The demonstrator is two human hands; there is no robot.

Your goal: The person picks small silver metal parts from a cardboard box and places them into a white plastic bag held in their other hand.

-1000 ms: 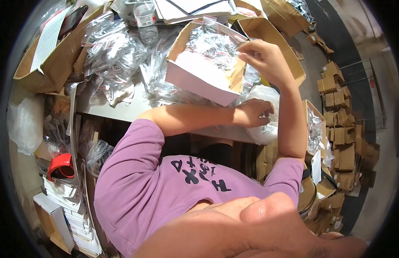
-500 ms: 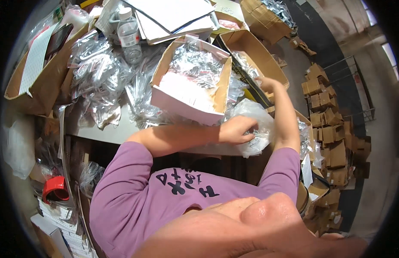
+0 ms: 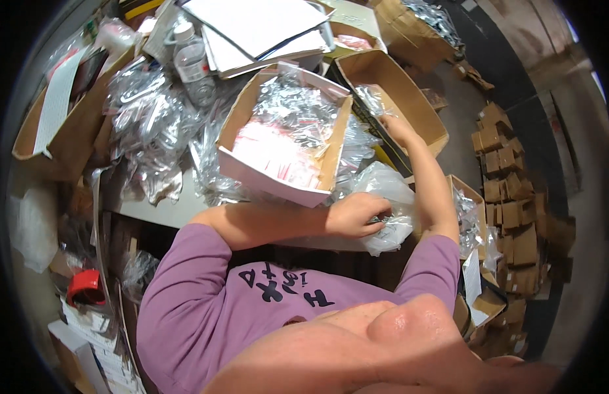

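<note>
My left hand (image 3: 357, 215) rests at the table's front edge with its fingers curled inward, over a crumpled clear plastic bag (image 3: 391, 230). Small dark, shiny bits show by its fingertips; what the fingers hold is too small to name. Farther right, my right hand (image 3: 400, 130) reaches down into a long open cardboard box (image 3: 419, 105). Its fingers are mostly hidden by the box's black and yellow near side. Clear packets (image 3: 370, 98) lie in that box just beyond the hand. Left of it stands a white-sided carton (image 3: 271, 176) full of small clear zip bags.
Loose clear bags (image 3: 150, 115) are heaped on the table's left. A plastic bottle (image 3: 194, 65) and stacked papers (image 3: 258, 29) stand at the back. A cardboard box (image 3: 38, 128) sits far left, and another box of packets (image 3: 472, 210) is beside my right arm. Stacked cartons (image 3: 505, 177) line the right.
My right hand has moved slightly left and deeper into the long box. My left hand stays curled over the plastic bag. The whole view has shifted a little.
</note>
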